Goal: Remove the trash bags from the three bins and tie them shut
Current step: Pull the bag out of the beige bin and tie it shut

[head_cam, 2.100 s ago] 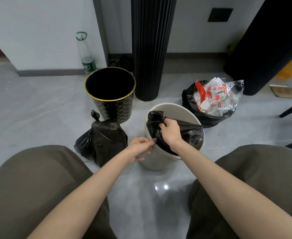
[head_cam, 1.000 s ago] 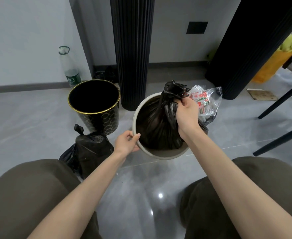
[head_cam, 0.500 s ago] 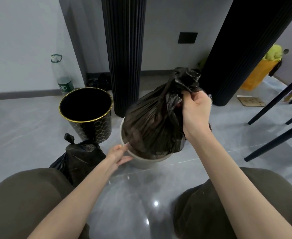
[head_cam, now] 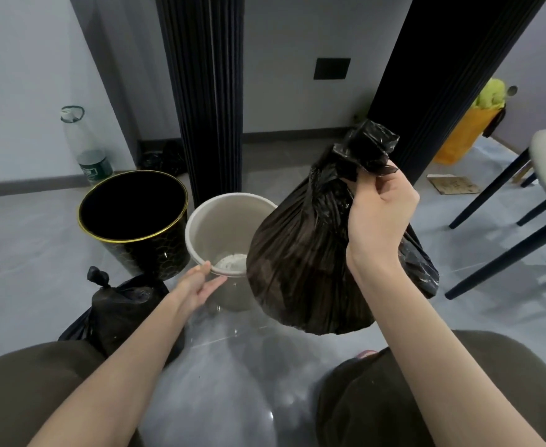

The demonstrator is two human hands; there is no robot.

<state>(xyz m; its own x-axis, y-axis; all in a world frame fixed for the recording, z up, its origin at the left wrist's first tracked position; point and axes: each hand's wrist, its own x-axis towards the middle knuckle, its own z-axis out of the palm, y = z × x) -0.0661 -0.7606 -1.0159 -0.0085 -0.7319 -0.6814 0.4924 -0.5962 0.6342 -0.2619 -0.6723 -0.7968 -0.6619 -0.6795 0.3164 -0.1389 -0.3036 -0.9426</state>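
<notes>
Up in the air, a full black plastic trash bag (head_cam: 300, 262) hangs from the right hand (head_cam: 379, 217), whose fingers are clenched around its gathered, crumpled neck; the thin film is stretched into fine vertical pleats over a rounded, bulging bottom. It hangs clear of the floor, just right of a round off-white plastic bin (head_cam: 229, 221), which stands unlined with something pale and crumpled at its bottom. The left hand (head_cam: 200, 283) lies open, fingers loosely spread, its fingertips touching that bin's near rim. Beside the white bin on the left stands a glossy black bin with a thin gold rim (head_cam: 133, 221), faintly patterned on its wall. In front of it a knotted black trash bag (head_cam: 117, 304) sits on the glossy grey tiled floor (head_cam: 23, 253), which mirrors a ceiling light. Behind rise two ribbed black columns (head_cam: 204, 91) against pale walls.
</notes>
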